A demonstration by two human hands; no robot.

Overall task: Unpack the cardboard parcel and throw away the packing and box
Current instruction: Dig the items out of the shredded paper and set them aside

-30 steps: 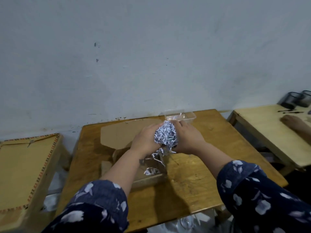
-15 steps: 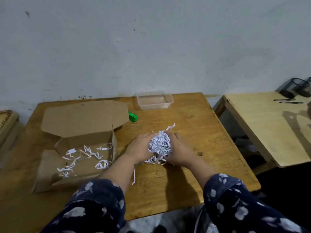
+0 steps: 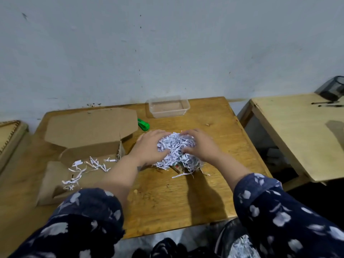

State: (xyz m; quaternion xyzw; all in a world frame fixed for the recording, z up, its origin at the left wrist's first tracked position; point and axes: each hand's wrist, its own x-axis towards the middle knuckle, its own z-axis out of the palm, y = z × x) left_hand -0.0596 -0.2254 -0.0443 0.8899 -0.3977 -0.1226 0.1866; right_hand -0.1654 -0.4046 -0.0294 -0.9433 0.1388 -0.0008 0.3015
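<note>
A flat brown cardboard box (image 3: 89,146) lies open on the left of the wooden table (image 3: 186,198), its lid folded back toward the wall. A few white paper shreds (image 3: 83,168) lie inside it. A heap of shredded white paper (image 3: 176,148) rests on the table to the right of the box. My left hand (image 3: 150,146) presses its left side and my right hand (image 3: 202,144) cups its right side. A small coloured item (image 3: 177,167) peeks out under the heap's near edge; what it is cannot be told.
A clear plastic tub (image 3: 169,107) stands at the table's back edge by the wall. A green object (image 3: 143,124) lies beside the box lid. A second lighter table (image 3: 297,135) with pens and a dark container (image 3: 333,88) stands to the right. A dark bin (image 3: 236,243) sits below.
Both hands have carried the paper wad out of the box to the right and set it on the table, where it has spread out wider.
</note>
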